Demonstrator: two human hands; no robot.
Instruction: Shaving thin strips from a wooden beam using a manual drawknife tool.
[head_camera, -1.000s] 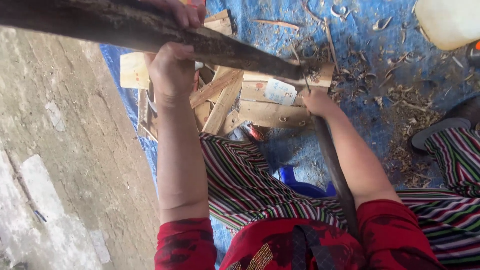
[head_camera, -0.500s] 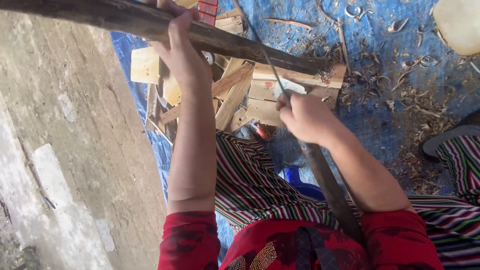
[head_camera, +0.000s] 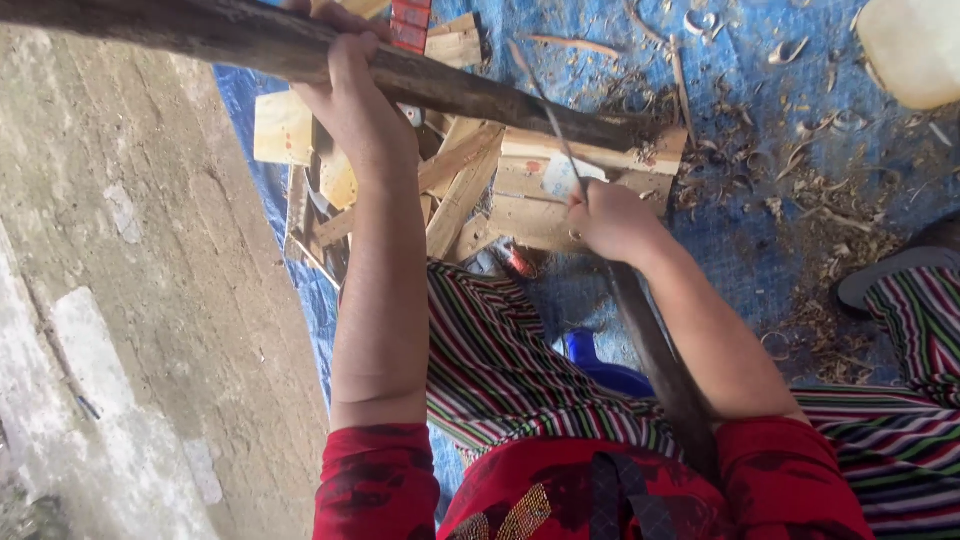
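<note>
A long dark wooden pole (head_camera: 480, 95) runs across the top of the view, its end resting on a stack of pale wooden offcuts (head_camera: 545, 215). My left hand (head_camera: 350, 110) grips the pole from above. My right hand (head_camera: 610, 222) is shut on a long knife. Its thin blade (head_camera: 545, 110) points up towards the pole, and its dark handle (head_camera: 660, 360) runs back along my forearm. My hands are apart, with the right one just below the pole's end. I wear red sleeves and a striped cloth over my legs.
A blue tarp (head_camera: 740, 90) strewn with wood shavings (head_camera: 830, 230) covers the ground on the right. Bare concrete (head_camera: 150, 300) lies on the left. A pale container (head_camera: 915, 45) sits at the top right, a sandal (head_camera: 890, 280) at the right edge, and a blue object (head_camera: 600, 365) near my lap.
My right hand has drawn back from the pole's end towards my body, bringing the knife with it. My left hand has kept its grip on the pole.
</note>
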